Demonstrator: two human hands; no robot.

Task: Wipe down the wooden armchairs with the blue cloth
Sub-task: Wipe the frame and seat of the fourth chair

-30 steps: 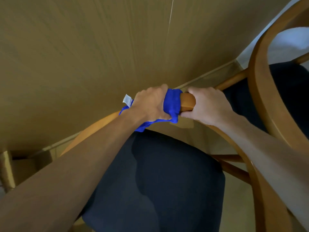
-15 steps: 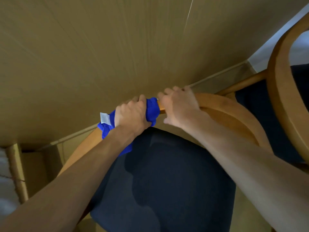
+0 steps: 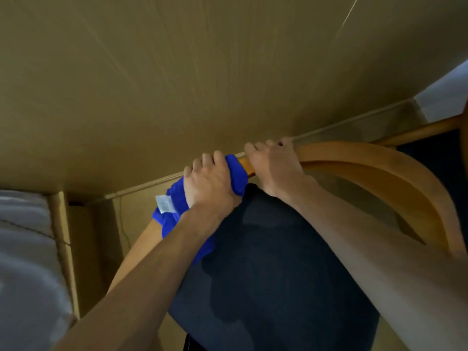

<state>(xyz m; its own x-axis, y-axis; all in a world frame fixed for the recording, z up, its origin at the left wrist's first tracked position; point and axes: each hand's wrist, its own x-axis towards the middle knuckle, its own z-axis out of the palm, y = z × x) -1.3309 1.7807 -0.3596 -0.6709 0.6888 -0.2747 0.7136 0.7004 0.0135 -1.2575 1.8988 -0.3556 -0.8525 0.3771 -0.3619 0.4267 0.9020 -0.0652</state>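
Observation:
A wooden armchair point(image 3: 374, 171) with a curved back rail and a dark seat cushion point(image 3: 273, 269) stands right below me, against a wood-panelled wall. My left hand point(image 3: 210, 183) is closed around the blue cloth point(image 3: 174, 214), pressing it over the rail's left part; a white label hangs from the cloth. My right hand point(image 3: 273, 165) grips the bare rail just to the right of the cloth. A second armchair point(image 3: 430, 130) shows only as a wooden bar and a dark cushion at the far right edge.
The panelled wall point(image 3: 202, 72) fills the upper view, with a skirting strip behind the rail. A bed with white bedding point(image 3: 22, 249) and a wooden frame edge point(image 3: 63, 249) lies at the left. A thin cable runs down the wall by the chair's left side.
My left hand has slid the cloth leftward and down along the rail, and my right hand has shifted left after it. The view has swung left, so the bed now shows.

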